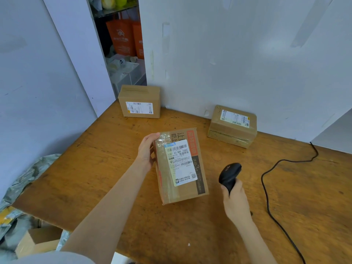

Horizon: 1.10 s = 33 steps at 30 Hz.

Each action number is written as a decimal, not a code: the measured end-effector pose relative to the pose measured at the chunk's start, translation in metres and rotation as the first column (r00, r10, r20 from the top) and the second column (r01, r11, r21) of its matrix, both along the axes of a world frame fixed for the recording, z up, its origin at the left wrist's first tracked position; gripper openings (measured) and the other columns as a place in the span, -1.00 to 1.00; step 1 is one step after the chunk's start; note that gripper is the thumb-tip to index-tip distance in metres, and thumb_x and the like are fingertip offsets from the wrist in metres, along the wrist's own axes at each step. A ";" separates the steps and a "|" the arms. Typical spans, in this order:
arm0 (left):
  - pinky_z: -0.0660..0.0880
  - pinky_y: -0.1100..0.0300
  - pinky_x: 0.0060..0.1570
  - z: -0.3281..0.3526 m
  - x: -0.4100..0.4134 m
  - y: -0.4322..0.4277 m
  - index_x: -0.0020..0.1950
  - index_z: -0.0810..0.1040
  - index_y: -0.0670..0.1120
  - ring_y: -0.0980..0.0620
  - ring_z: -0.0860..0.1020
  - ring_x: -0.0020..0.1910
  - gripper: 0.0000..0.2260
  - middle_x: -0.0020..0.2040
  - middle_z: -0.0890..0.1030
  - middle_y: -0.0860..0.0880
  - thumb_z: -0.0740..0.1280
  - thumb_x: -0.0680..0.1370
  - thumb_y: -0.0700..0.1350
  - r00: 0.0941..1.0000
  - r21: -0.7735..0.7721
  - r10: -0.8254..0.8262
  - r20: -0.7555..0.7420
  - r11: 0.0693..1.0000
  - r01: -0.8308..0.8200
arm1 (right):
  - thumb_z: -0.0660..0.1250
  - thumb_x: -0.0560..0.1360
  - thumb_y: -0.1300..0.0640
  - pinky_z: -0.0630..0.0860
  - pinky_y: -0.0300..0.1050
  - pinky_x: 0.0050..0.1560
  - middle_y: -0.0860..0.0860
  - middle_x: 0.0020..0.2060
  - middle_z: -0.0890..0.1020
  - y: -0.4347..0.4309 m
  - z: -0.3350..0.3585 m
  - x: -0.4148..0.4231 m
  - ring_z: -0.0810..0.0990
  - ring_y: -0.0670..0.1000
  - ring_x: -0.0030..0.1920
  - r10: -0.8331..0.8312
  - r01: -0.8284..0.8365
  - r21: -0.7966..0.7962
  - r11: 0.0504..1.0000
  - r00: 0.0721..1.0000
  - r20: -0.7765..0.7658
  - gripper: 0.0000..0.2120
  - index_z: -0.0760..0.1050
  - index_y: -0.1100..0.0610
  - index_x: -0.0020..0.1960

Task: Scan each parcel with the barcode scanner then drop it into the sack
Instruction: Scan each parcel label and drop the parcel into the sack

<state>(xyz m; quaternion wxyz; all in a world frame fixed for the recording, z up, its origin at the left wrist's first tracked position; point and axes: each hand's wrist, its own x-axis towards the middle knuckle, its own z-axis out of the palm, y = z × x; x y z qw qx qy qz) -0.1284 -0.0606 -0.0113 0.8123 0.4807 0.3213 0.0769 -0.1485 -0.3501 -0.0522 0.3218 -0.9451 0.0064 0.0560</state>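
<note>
Behind the held parcel (180, 165), two boxes (140, 101) (232, 126) line the wall.

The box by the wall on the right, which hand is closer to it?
Right. The right hand, holding the scanner, is below that box. The left hand is farther left, gripping the middle box.

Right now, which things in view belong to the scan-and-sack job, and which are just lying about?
Job:
near parcel in the left hand
barcode scanner in the right hand
two waiting parcels
sack beside the table's left edge

Lying about:
orange bags on shelving
</note>
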 end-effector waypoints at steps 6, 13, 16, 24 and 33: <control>0.47 -0.06 0.20 -0.004 -0.006 0.008 0.07 0.59 0.08 -0.07 0.56 0.16 -0.63 0.13 0.64 -0.06 0.48 0.31 0.14 0.996 -0.015 0.066 -0.064 0.998 -0.067 | 0.17 0.60 -0.07 0.48 0.14 0.11 0.16 0.22 0.47 0.011 -0.028 0.004 0.41 0.20 0.25 -0.038 -0.006 -0.312 0.950 0.990 -0.134 -0.50 0.17 0.18 0.41; 0.54 0.03 0.04 -0.005 -0.015 0.012 0.15 0.58 0.04 -0.05 0.60 0.08 -0.55 0.09 0.66 -0.07 0.47 0.33 0.17 0.989 -0.042 0.109 -0.096 0.993 -0.114 | 0.22 0.57 -0.07 0.46 0.17 0.14 0.16 0.25 0.45 0.019 -0.038 0.002 0.36 0.20 0.28 -0.062 0.015 -0.319 0.948 0.988 -0.138 -0.49 0.18 0.15 0.40; 0.52 0.05 -0.02 -0.005 -0.020 0.014 0.20 0.58 0.01 -0.05 0.60 0.06 -0.48 0.09 0.65 -0.07 0.47 0.31 0.19 0.988 -0.060 0.119 -0.102 0.990 -0.125 | 0.24 0.56 -0.04 0.45 0.17 0.14 0.17 0.27 0.40 0.020 -0.034 0.005 0.33 0.23 0.29 -0.072 0.011 -0.323 0.946 0.981 -0.178 -0.48 0.18 0.16 0.40; 0.52 0.04 -0.04 -0.001 -0.029 0.029 0.22 0.56 0.00 -0.05 0.59 0.08 -0.49 0.10 0.64 -0.08 0.46 0.35 0.18 0.983 -0.077 0.148 -0.112 0.985 -0.157 | 0.15 0.59 0.07 0.16 0.30 0.38 0.15 0.36 0.35 0.052 0.022 0.012 0.28 0.24 0.37 -0.095 0.069 -0.346 0.936 0.994 -0.060 -0.54 0.18 0.08 0.46; 0.55 -0.03 0.11 0.013 -0.059 0.077 0.24 0.55 0.00 -0.09 0.64 0.05 -0.45 0.06 0.68 -0.10 0.41 0.36 0.28 0.942 -0.122 0.310 -0.129 0.938 -0.325 | 0.26 0.57 -0.03 0.37 -0.40 0.00 -0.22 0.19 0.52 0.161 0.053 0.004 0.47 -0.19 0.16 0.385 -0.293 0.523 0.801 0.920 -0.074 -0.59 0.35 -0.09 0.41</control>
